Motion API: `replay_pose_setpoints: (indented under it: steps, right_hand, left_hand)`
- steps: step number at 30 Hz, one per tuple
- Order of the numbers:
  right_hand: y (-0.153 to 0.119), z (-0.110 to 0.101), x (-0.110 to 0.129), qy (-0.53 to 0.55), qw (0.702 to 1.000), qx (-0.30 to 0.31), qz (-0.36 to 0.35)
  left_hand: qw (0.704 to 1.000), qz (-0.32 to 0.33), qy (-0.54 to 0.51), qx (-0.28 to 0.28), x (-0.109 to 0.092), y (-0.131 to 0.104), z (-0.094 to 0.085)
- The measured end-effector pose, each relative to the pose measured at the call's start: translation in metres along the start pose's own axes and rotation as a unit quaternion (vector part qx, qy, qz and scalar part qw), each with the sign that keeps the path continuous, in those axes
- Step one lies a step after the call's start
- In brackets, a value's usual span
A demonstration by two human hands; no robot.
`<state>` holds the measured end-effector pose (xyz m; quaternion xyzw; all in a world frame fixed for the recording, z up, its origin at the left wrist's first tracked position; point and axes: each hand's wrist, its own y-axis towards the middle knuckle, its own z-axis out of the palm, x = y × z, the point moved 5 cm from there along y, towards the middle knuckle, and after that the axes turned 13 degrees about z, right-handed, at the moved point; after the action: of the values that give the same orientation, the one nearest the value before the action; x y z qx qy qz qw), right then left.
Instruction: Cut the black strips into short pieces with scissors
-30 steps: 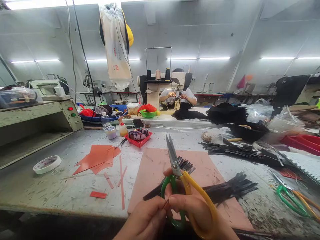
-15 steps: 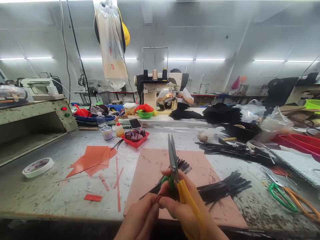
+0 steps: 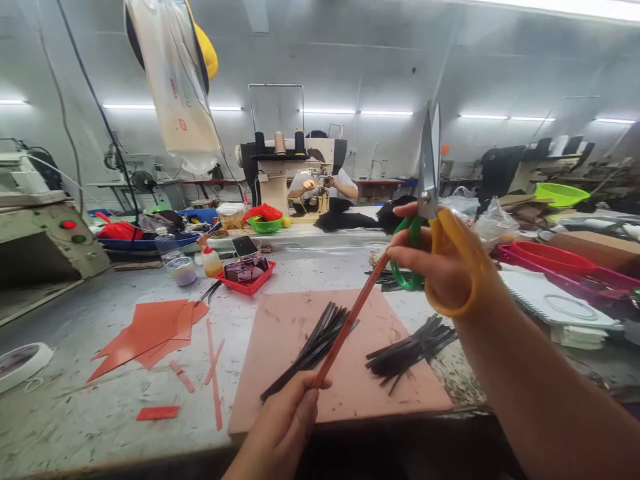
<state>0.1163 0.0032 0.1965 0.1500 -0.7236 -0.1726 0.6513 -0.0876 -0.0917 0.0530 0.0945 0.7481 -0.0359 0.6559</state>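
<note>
A reddish-orange strip (image 3: 353, 315) is stretched at a slant between my hands. My left hand (image 3: 285, 420) pinches its lower end, close to the table's front edge. Raised to the upper right, my right hand (image 3: 453, 257) grips scissors (image 3: 429, 173) with green and yellow handles, blades pointing up and nearly closed. The thumb and finger of that hand also pinch the strip's upper end. Beneath the strip, a bundle of thin black strips (image 3: 311, 348) lies on a pink mat (image 3: 257, 333). A second black bundle (image 3: 411, 350) rests over the mat's right edge.
Left of the mat lie orange sheets (image 3: 150, 330), loose orange strips (image 3: 216, 380) and a tape roll (image 3: 25, 363). Behind are a red basket (image 3: 250, 283) and a small bottle (image 3: 211, 262). A notebook (image 3: 555, 300) lies right. A person (image 3: 345, 183) sits at a sewing machine (image 3: 285, 173).
My right hand has risen up and right with the scissors, away from my left hand. The orange strip now spans the gap between them. The view has swung to the right.
</note>
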Motion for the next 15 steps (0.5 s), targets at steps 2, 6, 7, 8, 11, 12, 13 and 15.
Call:
replay_pose_setpoints:
  steps: [2,6,7,8,11,12,13,15]
  right_hand:
    - [0.014,-0.022,0.012,-0.04,0.999,-0.027,-0.024]
    - [0.026,-0.057,0.027,-0.104,0.99,-0.074,-0.064]
    - [0.027,-0.064,0.028,-0.121,0.986,-0.084,-0.071]
    - [0.027,-0.071,0.029,-0.136,0.983,-0.093,-0.077]
    - [0.027,-0.09,0.023,-0.157,0.979,-0.114,-0.067]
    - [0.027,-0.097,0.019,-0.155,0.979,-0.12,-0.058]
    - [0.027,-0.105,0.013,-0.147,0.98,-0.128,-0.046]
    - [0.027,-0.12,0.0,-0.126,0.982,-0.139,-0.021]
  left_hand:
    - [0.998,-0.01,-0.051,0.023,-0.002,0.01,0.009]
    - [0.993,-0.012,-0.097,0.071,-0.005,0.034,0.027]
    - [0.992,-0.013,-0.091,0.087,-0.006,0.04,0.032]
    - [0.991,-0.017,-0.085,0.105,-0.006,0.046,0.037]
    - [0.983,-0.05,-0.068,0.162,-0.004,0.064,0.051]
    - [0.98,-0.063,-0.064,0.178,-0.004,0.07,0.056]
    - [0.976,-0.076,-0.058,0.194,-0.003,0.075,0.06]
    - [0.97,-0.096,-0.035,0.222,-0.001,0.086,0.067]
